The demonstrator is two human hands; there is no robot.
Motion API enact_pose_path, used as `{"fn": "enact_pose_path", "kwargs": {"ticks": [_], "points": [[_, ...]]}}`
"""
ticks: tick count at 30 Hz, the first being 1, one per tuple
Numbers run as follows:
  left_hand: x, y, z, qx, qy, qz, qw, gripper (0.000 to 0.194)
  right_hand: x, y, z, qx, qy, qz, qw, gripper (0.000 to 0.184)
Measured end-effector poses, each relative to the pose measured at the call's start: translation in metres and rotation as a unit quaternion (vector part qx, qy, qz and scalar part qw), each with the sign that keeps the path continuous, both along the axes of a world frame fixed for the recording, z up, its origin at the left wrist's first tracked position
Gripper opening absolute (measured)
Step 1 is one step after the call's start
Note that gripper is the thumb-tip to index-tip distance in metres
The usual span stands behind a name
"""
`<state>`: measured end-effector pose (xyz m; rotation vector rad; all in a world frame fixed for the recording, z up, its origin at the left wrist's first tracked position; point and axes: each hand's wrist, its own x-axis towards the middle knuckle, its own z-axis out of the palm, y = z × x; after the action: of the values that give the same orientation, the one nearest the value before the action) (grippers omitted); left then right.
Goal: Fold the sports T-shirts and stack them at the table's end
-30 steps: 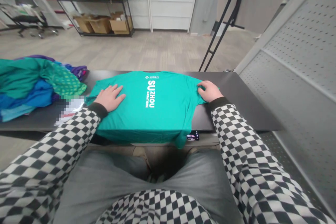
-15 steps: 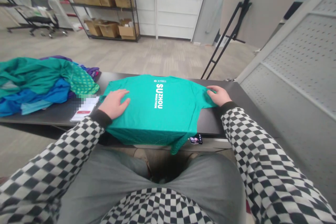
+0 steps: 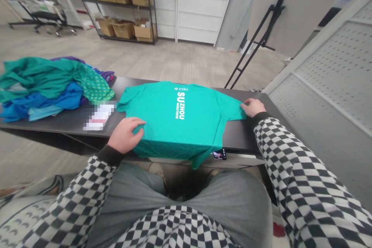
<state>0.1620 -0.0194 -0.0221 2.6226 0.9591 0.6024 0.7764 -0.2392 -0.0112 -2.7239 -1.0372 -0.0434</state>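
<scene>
A green T-shirt (image 3: 162, 120) with white "SUZHOU MARATHON" lettering lies spread over the dark table, its near side draping past the front edge. My left hand (image 3: 127, 135) rests at the shirt's left side, thumb apart from the fingers and fingertips on the cloth. At the far right, my right hand (image 3: 254, 107) pinches the end of the outstretched sleeve between thumb and fingers. The shirt's other sleeve (image 3: 123, 101) sits a little beyond my left hand.
A heap of blue, green and purple clothes (image 3: 43, 85) covers the table's left end. Beside it lies a blurred phone-like object (image 3: 99, 117). Another phone (image 3: 219, 154) sits below the table's front edge. A perforated panel (image 3: 328, 85) stands right; a black stand (image 3: 255, 42) is behind.
My left hand has drawn back toward me along the shirt's left side, uncovering the left sleeve. My right hand has slid outward to the sleeve's end. The view has shifted slightly.
</scene>
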Motion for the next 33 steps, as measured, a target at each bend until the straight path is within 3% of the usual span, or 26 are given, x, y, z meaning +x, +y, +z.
{"fn": "enact_pose_path", "kwargs": {"ticks": [3,6,8,9,12,14,16,23,27,30,33], "points": [[0.002,0.001,0.001,0.014,0.019,-0.004,1.000,0.051,-0.003,0.006,0.015,-0.050,0.035,-0.059,0.996,0.038],[0.005,-0.007,0.001,0.031,0.039,0.013,0.999,0.052,-0.024,0.009,0.027,-0.028,0.014,-0.059,0.998,0.055],[0.009,-0.015,0.000,0.027,0.037,0.016,0.999,0.054,-0.053,0.010,0.029,0.009,-0.025,0.023,0.999,0.070],[0.012,-0.019,-0.001,0.023,0.034,0.011,0.999,0.055,-0.072,0.010,0.027,0.025,-0.034,0.096,0.994,0.073],[0.018,-0.027,-0.007,0.017,0.052,-0.001,0.999,0.061,-0.133,0.003,0.015,0.017,-0.006,0.271,0.962,0.079],[0.019,-0.028,-0.011,0.017,0.087,0.010,0.996,0.066,-0.162,-0.007,0.007,-0.044,0.049,0.320,0.945,0.088],[0.017,-0.027,-0.014,0.016,0.119,0.018,0.993,0.070,-0.171,-0.019,0.003,-0.094,0.095,0.336,0.932,0.098],[0.009,-0.023,-0.018,0.017,0.133,0.012,0.991,0.069,-0.121,-0.044,0.012,-0.089,0.140,0.358,0.919,0.108],[0.014,-0.030,-0.019,0.010,0.128,0.016,0.992,0.070,-0.104,-0.039,0.019,-0.019,0.124,0.378,0.917,0.085],[0.015,-0.036,-0.015,-0.012,0.086,-0.008,0.996,0.067,-0.083,-0.030,0.024,0.039,0.050,0.301,0.951,0.068],[0.012,-0.029,-0.005,-0.034,0.012,-0.043,0.998,0.064,-0.059,-0.023,0.019,0.026,0.002,0.180,0.983,0.069]]}}
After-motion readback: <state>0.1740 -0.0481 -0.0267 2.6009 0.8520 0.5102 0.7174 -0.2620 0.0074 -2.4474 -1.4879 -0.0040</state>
